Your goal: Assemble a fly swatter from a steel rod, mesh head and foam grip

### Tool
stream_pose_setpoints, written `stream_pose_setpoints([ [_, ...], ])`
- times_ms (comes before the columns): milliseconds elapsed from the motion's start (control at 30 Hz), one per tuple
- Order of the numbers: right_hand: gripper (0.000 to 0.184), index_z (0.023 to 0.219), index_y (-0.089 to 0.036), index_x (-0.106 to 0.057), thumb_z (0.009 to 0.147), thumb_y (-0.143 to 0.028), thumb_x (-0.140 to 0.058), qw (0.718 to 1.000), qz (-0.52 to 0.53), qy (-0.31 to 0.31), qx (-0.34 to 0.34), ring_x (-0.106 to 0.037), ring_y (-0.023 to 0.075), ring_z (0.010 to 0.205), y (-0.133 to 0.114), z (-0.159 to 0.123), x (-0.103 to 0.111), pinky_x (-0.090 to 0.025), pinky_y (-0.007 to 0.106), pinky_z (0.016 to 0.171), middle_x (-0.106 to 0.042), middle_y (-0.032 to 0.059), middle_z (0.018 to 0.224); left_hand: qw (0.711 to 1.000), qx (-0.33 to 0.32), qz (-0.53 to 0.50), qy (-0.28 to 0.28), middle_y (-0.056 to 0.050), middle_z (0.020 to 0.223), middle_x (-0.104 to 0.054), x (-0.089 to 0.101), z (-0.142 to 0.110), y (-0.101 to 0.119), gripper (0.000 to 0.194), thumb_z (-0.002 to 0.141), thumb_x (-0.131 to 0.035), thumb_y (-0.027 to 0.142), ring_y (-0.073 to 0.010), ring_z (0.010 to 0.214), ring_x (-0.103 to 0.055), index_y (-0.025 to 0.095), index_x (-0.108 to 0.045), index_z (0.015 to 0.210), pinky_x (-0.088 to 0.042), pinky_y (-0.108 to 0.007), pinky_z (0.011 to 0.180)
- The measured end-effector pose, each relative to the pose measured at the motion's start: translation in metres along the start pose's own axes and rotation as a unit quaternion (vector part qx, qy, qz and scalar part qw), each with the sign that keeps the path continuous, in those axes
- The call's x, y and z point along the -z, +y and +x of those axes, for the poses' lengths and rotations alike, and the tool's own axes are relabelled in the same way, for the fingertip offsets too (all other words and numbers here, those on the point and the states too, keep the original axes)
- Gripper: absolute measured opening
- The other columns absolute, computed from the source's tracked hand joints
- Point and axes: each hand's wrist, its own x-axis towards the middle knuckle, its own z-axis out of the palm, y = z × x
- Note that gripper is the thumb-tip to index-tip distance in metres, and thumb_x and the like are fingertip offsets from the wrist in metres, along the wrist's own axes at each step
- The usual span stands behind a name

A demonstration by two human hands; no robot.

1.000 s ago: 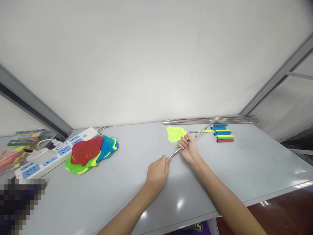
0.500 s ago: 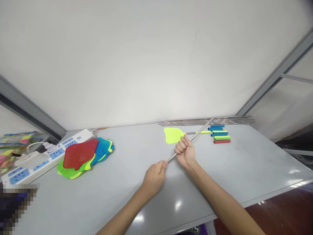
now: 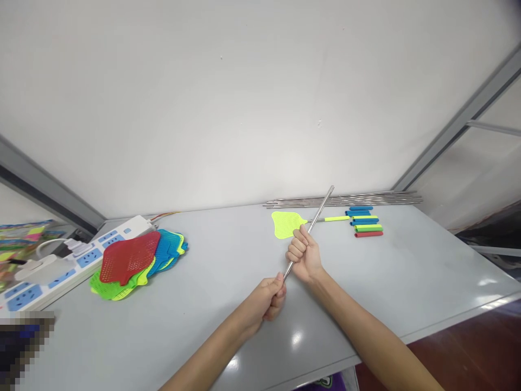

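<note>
A shiny metal rod (image 3: 323, 208) slants up and away over the table, gripped by both hands. My left hand (image 3: 266, 298) is closed around its near end, which the fingers hide. Higher up the rod, my right hand (image 3: 304, 254) has its fingers wrapped round it. Just beyond my right hand lies a yellow fly swatter (image 3: 287, 224) with a metal shaft and a yellow grip (image 3: 336, 219); the rod passes in front of its shaft. To the right lie several coloured tubes (image 3: 368, 228) in blue, yellow, green and red.
Along the wall lies a bundle of thin metal rods (image 3: 374, 200). Left on the grey table (image 3: 211, 255) are stacked swatter heads (image 3: 130, 256) in red, green, yellow and blue, against a white power strip (image 3: 87, 258) with plugs. Bagged colourful items (image 3: 24, 233) sit at the far left.
The rod has turned steeper, its far end moving left and up. My left hand has rotated and shifted slightly right and down; my right hand keeps its hold.
</note>
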Motion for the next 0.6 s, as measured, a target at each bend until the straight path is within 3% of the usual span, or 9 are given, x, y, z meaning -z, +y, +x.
stream_pose_setpoints([
  [367,0.04,0.052,-0.018,-0.018,0.079,-0.034,-0.042,1.0,-0.002,-0.016,-0.016,-0.005,0.0051,0.034,-0.004,0.0,-0.006,-0.008,0.018,0.032,-0.009,-0.0085,0.04,0.997,0.03,-0.059,-0.03,0.008,0.048,-0.013,0.005,0.003,0.001,0.04,0.075,-0.033,0.054,-0.0025,0.037,-0.008,0.017,-0.031,0.059,-0.006,-0.02,0.037],
  [600,0.037,0.052,-0.018,-0.021,0.08,-0.033,-0.04,0.999,-0.007,-0.03,-0.045,-0.007,0.0051,0.034,-0.013,0.004,-0.003,-0.008,0.018,0.032,-0.01,-0.0081,0.042,0.996,0.055,-0.074,-0.015,0.008,0.048,-0.019,0.006,0.006,0.0,0.043,0.075,-0.03,0.056,-0.0024,0.037,-0.014,0.015,-0.043,0.068,-0.012,-0.019,0.038],
])
